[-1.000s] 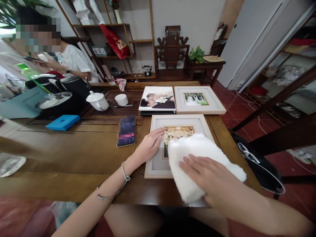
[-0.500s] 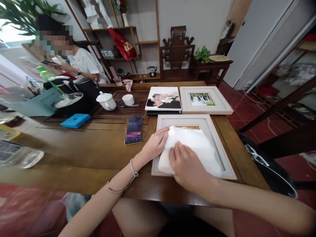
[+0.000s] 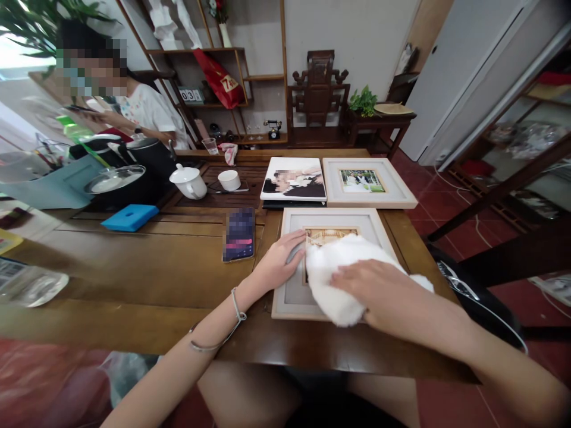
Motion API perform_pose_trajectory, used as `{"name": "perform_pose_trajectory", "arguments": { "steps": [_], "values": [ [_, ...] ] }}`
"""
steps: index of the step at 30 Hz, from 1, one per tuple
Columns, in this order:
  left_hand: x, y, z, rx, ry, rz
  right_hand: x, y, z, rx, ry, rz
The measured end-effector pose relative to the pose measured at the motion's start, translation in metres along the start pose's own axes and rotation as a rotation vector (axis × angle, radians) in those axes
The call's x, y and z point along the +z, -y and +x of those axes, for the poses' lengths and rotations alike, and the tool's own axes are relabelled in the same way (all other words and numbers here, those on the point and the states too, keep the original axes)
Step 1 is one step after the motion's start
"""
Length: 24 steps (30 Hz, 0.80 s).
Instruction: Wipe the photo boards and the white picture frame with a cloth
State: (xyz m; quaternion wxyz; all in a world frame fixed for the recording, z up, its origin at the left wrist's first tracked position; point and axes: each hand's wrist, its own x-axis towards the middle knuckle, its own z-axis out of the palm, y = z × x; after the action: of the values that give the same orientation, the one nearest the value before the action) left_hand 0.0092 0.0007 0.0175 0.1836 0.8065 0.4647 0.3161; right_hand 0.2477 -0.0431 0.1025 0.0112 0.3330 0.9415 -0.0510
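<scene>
A picture frame (image 3: 292,303) with a pale wooden border lies flat near the table's front edge. My left hand (image 3: 282,261) rests on its left side, fingers stretched out, touching the frame and holding nothing. Bunched under my right hand (image 3: 372,285) is a white cloth (image 3: 334,297), pressed on the frame's lower middle and right. Part of the picture (image 3: 330,235) inside shows above the cloth; the rest is covered. The fingertips of my right hand are partly sunk in the cloth.
Behind lie a second frame (image 3: 397,196) and a photo panel (image 3: 294,189). A phone (image 3: 238,235) is left of my hand. Farther left are a blue block (image 3: 130,217), a lidded white cup (image 3: 190,185) and a small bowl (image 3: 229,180). A person (image 3: 151,113) sits across the table.
My right hand has moved right, dragging the cloth from spread to bunched. More of the framed picture now shows. My left hand stays on the frame's left side.
</scene>
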Motion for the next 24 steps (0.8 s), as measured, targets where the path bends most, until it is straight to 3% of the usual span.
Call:
{"name": "perform_pose_trajectory", "arguments": {
  "steps": [3,7,10,14,20,24],
  "values": [
    [-0.001,-0.001,0.0,-0.006,0.008,0.01,0.005,-0.034,0.014,0.095,-0.003,-0.06],
    [-0.002,-0.001,0.0,-0.001,0.012,0.009,0.011,-0.068,0.026,0.151,-0.12,-0.137],
    [-0.001,0.001,-0.001,0.006,0.001,-0.002,0.008,-0.08,0.03,0.137,-0.28,-0.137],
    [0.0,0.002,0.0,0.02,-0.005,-0.001,0.014,-0.077,0.045,0.092,-0.473,-0.07],
    [-0.005,-0.007,0.003,0.021,0.018,0.015,0.033,-0.059,0.082,-0.024,-0.247,0.025],
    [-0.004,-0.005,0.002,0.03,0.029,0.024,0.033,-0.056,0.076,0.028,-0.193,-0.032]
  ]
}}
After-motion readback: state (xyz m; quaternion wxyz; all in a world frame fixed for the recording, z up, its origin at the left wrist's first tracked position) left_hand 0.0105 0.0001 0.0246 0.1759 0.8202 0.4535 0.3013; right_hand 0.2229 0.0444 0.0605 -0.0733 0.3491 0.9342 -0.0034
